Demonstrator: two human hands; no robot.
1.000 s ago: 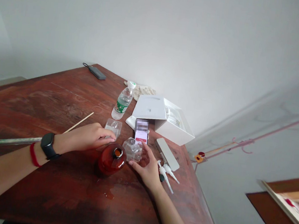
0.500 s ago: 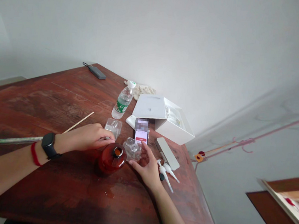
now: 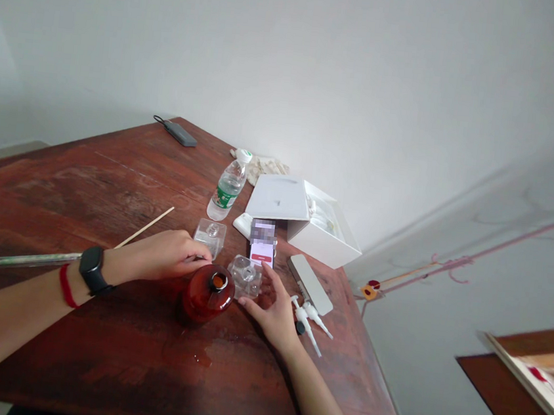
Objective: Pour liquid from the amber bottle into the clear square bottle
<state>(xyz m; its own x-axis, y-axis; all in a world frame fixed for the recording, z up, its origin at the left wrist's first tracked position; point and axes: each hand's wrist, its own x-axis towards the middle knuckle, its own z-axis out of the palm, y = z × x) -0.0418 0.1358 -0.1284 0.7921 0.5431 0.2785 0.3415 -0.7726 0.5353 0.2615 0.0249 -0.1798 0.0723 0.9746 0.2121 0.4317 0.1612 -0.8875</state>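
Note:
A round amber bottle (image 3: 208, 300) with an uncapped neck stands upright on the wooden table. My left hand (image 3: 180, 254) is closed just behind and left of it, fingers curled. Its fingertips are partly hidden, so what they pinch, if anything, does not show. To the right of the amber bottle is a clear square bottle (image 3: 244, 277). Thumb and fingers of my right hand (image 3: 273, 309) bracket that clear bottle on its right side. A second clear square bottle (image 3: 211, 235) stands behind my left fingertips.
Water lies in a small puddle (image 3: 199, 356) at the front. Behind are a water bottle (image 3: 226, 192), a phone (image 3: 262, 245) and an open white box (image 3: 323, 235). Pump heads (image 3: 311, 323) and a flat grey case (image 3: 311, 284) lie right. A thin stick (image 3: 149, 227) lies left.
Both hands and the bottles stay practically where they were. My left wrist has shifted very slightly to the right.

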